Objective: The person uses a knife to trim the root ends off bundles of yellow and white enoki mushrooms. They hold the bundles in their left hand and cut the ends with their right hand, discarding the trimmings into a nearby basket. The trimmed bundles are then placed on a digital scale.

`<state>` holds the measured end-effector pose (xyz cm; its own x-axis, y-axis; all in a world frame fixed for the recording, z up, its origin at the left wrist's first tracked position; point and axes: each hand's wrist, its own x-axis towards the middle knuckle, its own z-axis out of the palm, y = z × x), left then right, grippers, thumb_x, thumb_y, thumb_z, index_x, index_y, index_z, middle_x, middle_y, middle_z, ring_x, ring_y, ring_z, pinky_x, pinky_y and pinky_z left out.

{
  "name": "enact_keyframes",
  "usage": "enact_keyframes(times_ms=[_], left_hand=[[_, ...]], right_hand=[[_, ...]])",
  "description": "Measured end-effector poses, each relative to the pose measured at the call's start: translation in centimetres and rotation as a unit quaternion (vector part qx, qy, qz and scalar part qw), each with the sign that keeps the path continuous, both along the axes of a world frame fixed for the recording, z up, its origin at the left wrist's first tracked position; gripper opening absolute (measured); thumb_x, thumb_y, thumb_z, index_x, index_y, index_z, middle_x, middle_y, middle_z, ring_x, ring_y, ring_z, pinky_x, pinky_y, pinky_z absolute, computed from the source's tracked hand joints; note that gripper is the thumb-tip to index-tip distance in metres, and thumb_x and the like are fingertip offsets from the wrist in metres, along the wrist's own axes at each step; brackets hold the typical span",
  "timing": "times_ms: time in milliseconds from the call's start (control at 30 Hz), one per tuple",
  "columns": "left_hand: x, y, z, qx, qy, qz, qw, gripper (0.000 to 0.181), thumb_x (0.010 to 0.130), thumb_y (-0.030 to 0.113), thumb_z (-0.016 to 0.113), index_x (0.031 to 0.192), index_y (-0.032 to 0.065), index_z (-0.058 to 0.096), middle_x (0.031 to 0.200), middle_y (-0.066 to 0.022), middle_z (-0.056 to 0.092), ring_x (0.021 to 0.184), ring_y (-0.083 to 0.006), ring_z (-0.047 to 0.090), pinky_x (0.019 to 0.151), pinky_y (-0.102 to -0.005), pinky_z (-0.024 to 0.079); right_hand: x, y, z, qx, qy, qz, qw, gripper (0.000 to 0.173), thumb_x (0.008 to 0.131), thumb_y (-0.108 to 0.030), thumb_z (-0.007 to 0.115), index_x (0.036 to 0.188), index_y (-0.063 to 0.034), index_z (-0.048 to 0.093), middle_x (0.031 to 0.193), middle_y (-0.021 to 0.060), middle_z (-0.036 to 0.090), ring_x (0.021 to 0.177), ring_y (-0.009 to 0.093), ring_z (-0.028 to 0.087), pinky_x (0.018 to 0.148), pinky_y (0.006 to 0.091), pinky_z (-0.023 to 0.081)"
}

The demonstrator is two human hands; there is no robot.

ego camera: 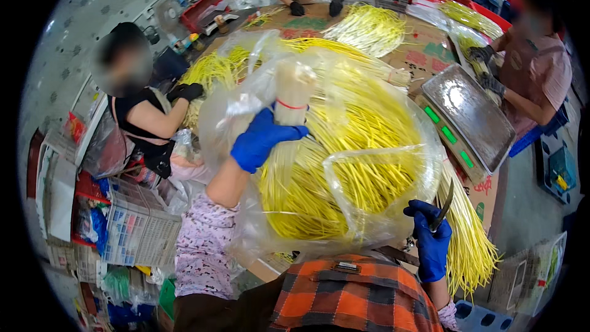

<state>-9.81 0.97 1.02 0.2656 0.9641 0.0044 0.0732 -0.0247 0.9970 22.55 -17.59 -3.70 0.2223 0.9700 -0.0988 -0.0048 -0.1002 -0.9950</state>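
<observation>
My left hand (269,138), in a blue glove, grips a bundle of pale stalks (292,85) with a red band around it, the cut ends up. Beneath it lies a large heap of yellow chives (368,175) in a clear plastic bag (334,166). In my blue-gloved right hand (431,235) is a small curved knife (445,207), its blade pointing up. A long bundle of yellow chives (465,240) hangs over the table edge beside that hand. The knife's handle is mostly hidden by my fingers.
A digital scale (468,115) with a metal pan stands at the right. Co-workers stand left, across and right, their gloved hands at other chives. A white-rooted pile (368,30) lies on the cardboard table cover (426,48). Plastic crates (140,223) are stacked at the lower left.
</observation>
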Motion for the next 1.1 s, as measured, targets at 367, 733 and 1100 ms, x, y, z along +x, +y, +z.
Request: enact_keyframes(times_ms=[367,733,1100], left_hand=[[-17.4,-15.4,13.3,0.230,-0.393,0.107,0.884,0.050,0.087,0.028,0.053,0.123,-0.0055,0.044,0.111,-0.0214,0.058,0.102,-0.0372,0.056,0.093,-0.0468,0.045],[-28.4,-28.0,10.3,0.382,-0.267,0.318,0.826,0.067,0.086,0.034,0.056,0.134,-0.0072,0.034,0.114,-0.0199,0.057,0.098,-0.0311,0.058,0.089,-0.0438,0.048],[-32.2,-37.0,6.6,0.438,-0.301,0.298,0.793,0.075,0.080,0.041,0.060,0.131,-0.0088,0.037,0.092,-0.0089,0.050,0.083,-0.0201,0.047,0.083,-0.0342,0.038]], right_hand=[[-8.4,1.3,3.5,0.030,-0.030,0.160,0.986,0.020,0.090,-0.010,0.056,0.108,-0.0037,0.063,0.092,0.0040,0.068,0.064,0.004,0.050,0.054,0.0192,0.039],[-18.1,7.5,-0.5,0.072,0.001,0.383,0.921,0.021,0.092,-0.009,0.054,0.111,-0.0015,0.061,0.098,0.0081,0.067,0.085,0.010,0.061,0.059,0.0201,0.041],[-25.3,7.7,-2.4,0.056,0.003,0.496,0.867,0.023,0.093,-0.013,0.050,0.110,-0.0020,0.061,0.091,0.0068,0.068,0.059,0.004,0.046,0.051,0.0175,0.035]])
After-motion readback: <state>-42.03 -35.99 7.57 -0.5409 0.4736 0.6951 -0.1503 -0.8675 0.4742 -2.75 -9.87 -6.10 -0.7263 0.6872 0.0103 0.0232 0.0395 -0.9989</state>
